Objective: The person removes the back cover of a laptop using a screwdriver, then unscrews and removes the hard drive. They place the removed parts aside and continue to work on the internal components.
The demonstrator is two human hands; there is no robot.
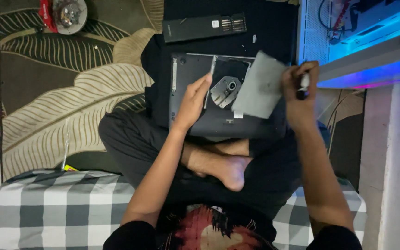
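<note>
The person sits cross-legged on a checked cushion (pixel 47 203), and an upturned laptop (pixel 195 120) rests on the lap, its underside facing up and its long axis running left to right across the knees. Straight ahead of both hands, near the middle of the laptop's far edge, an open bay shows an optical drive (pixel 227 89) with its round hub.

The left hand (pixel 194 103) lies flat on the laptop's base, just left of the drive, with the fingers extended and close together and the fingertips reaching the bay's left edge. It grips nothing; it only presses on the casing. It is the hand nearer the drive.

A grey rectangular cover panel (pixel 259 85) sits tilted over the right side of the bay, its far right corner meeting the right hand (pixel 299 95). That hand hovers over the laptop's right edge, its fingers curled closed around a small dark tool with a pale end, probably a screwdriver (pixel 303 85). Motion blur makes it impossible to tell whether the fingers also pinch the panel.

A long black bit case (pixel 204 27) lies beyond the laptop's far edge on the black cloth (pixel 274 32). A lit computer case (pixel 357 32) stands to the right.
</note>
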